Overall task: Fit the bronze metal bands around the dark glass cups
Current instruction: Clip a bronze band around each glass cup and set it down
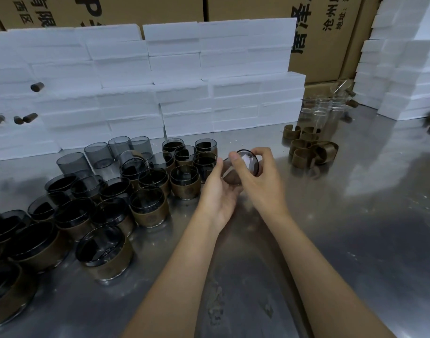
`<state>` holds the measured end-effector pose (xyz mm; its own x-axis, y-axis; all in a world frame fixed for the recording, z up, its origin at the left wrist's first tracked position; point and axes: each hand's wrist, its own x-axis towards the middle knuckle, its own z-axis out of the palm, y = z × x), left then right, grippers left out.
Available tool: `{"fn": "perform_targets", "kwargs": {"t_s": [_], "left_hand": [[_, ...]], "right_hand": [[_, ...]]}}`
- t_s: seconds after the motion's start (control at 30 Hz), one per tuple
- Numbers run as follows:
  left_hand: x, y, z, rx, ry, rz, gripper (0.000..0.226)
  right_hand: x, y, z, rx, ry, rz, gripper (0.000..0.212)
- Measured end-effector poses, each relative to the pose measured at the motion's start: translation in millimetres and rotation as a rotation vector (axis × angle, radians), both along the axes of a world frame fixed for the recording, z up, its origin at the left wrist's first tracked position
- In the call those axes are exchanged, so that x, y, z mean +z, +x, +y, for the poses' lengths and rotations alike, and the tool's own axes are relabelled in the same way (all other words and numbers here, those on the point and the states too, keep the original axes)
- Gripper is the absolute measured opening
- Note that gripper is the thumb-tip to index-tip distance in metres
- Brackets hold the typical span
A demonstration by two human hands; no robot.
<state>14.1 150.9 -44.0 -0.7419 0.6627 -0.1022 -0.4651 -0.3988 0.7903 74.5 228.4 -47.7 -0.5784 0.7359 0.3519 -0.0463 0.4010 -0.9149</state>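
Observation:
Both hands hold one dark glass cup [248, 159] tilted on its side above the steel table [343, 228]. My left hand [217, 191] cups it from below. My right hand [260, 174] grips it from above, thumb and fingers curled round its rim. A brown band seems to sit round its lower part, mostly hidden by my fingers. Several loose bronze bands [309, 148] lie in a heap to the right. Several banded dark cups [148, 206] stand to the left, with a few bare dark cups [96, 154] behind them.
White foam blocks [174, 81] are stacked along the back and at the far right [404, 69]. Cardboard boxes [331, 32] stand behind them. Several clear glasses [323, 108] stand at the back right. Small brown caps [29, 117] show at the left edge.

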Motion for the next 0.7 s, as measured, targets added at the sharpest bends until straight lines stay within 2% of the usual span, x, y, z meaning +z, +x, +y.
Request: {"fn": "perform_targets", "kwargs": {"t_s": [0.1, 0.17, 0.2, 0.33, 0.47, 0.57, 0.63, 0.7], "left_hand": [[-0.4, 3.0, -1.3, -0.048, -0.009, -0.024, 0.049], [0.6, 3.2, -3.4, -0.086, -0.001, -0.012, 0.053], [0.4, 2.8, -3.7, -0.098, 0.012, -0.002, 0.048], [-3.7, 1.4, 0.8, -0.076, 0.054, -0.027, 0.020], [-7.4, -3.0, 2.4, -0.043, 0.111, -0.115, 0.025], [-10.5, -6.7, 2.5, -0.020, 0.147, -0.163, 0.023], [-10.5, -7.2, 3.1, -0.030, 0.151, -0.164, 0.025], [-10.5, -7.2, 3.6, -0.038, 0.158, -0.163, 0.026]], "right_hand": [[-0.6, 1.8, -2.4, -0.122, 0.136, -0.082, 0.050], [-1.0, 1.7, -0.2, -0.131, 0.155, -0.087, 0.043], [-1.7, 1.8, 1.4, -0.128, 0.150, -0.079, 0.039], [-4.1, 2.2, 7.3, -0.122, 0.099, -0.021, 0.027], [-4.4, 1.3, 22.3, -0.225, -0.084, -0.003, 0.022], [-1.0, 4.5, 55.1, -0.430, 0.019, -0.286, 0.028], [5.2, 7.7, 81.3, -0.462, 0.134, -0.491, 0.042], [10.7, 8.5, 104.0, -0.447, 0.201, -0.663, 0.046]]}}
